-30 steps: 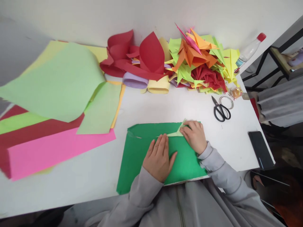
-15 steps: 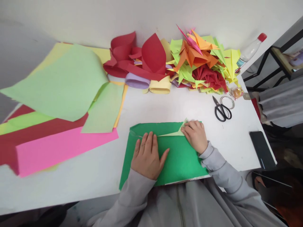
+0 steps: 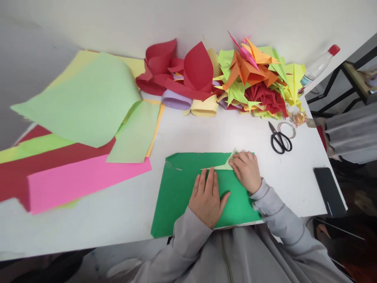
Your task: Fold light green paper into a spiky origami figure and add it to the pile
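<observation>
Your left hand lies flat on the green sheet, its fingers nearly straight, its thumb spread toward your right hand. The right, fingers curled, pinches the broad end of the folded pale green paper. That paper lies on the green sheet, its narrow part running from the right fingertips to just past the left ones (which partly cover its lower edge). On the counter, beyond your right hand and to its right, rest scissors with black handles; nearer you on that side lies a black phone. Straight beyond both hands stand curled red papers and a pile of folded paper shapes. Well left of your left hand spreads a pink sheet.
</observation>
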Tool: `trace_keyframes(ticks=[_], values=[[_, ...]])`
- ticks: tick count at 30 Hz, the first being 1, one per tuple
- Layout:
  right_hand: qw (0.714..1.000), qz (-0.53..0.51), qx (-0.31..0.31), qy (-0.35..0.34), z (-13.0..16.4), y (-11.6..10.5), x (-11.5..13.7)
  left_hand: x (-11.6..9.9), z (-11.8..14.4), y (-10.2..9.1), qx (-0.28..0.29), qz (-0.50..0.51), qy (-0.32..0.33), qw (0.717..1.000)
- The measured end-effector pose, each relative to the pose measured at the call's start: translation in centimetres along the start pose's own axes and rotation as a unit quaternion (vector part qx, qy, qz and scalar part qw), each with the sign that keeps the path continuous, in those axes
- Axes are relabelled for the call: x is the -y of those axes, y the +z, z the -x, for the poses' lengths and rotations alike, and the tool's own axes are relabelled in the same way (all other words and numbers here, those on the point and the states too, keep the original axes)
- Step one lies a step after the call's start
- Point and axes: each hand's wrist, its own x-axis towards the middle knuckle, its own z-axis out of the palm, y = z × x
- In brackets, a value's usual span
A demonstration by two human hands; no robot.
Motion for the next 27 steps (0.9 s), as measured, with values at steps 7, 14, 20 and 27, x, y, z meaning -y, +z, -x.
trace_keyframes(ticks=[7, 14, 20, 27], values=[[1.000, -0.007, 0.001, 0.001, 0.1, 0.2, -0.1, 0.1, -0.1, -0.2, 0.015, -0.001, -0.003, 1.000], [1.000, -0.014, -0.010, 0.001, 0.0, 0.0, 0.1, 0.2, -0.4, -0.5, 0.018, -0.005, 0.004, 1.000], [1.000, -0.025, -0.017, 0.003, 0.1, 0.1, 0.0, 0.3, -0.6, -0.9, 0.029, -0.013, 0.000, 0.999], [0.998, -0.059, 0.004, 0.006, 0.2, -0.3, -0.1, 0.5, -0.6, -1.1, 0.060, -0.009, -0.007, 0.998]])
